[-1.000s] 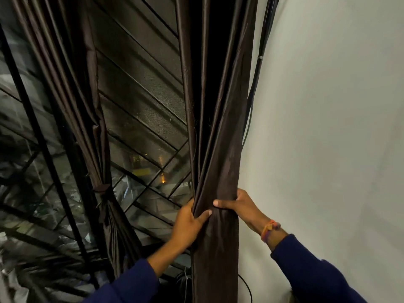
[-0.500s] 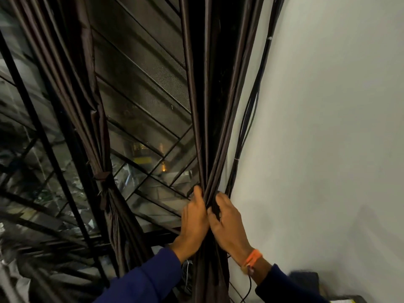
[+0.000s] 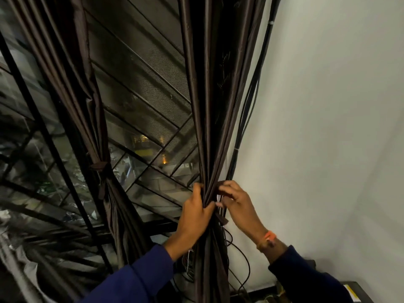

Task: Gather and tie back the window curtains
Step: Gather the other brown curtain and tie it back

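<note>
Left hand (image 3: 195, 217): fingers curled round the gathered dark brown satin curtain (image 3: 213, 136), clamping its folds into a tight bunch; right hand (image 3: 238, 204): fingertips pinching a narrow brown fabric tie-back strip (image 3: 221, 185) just beside that bunch, orange wristband (image 3: 270, 235) at the wrist, both arms in dark blue sleeves. The bunch hangs against a bundle of black cables (image 3: 251, 101) running down the plain white wall (image 3: 328, 127). Further left, a second brown curtain (image 3: 87, 88) hangs already tied before the black metal window grille (image 3: 140, 88) with mesh screen.
</note>
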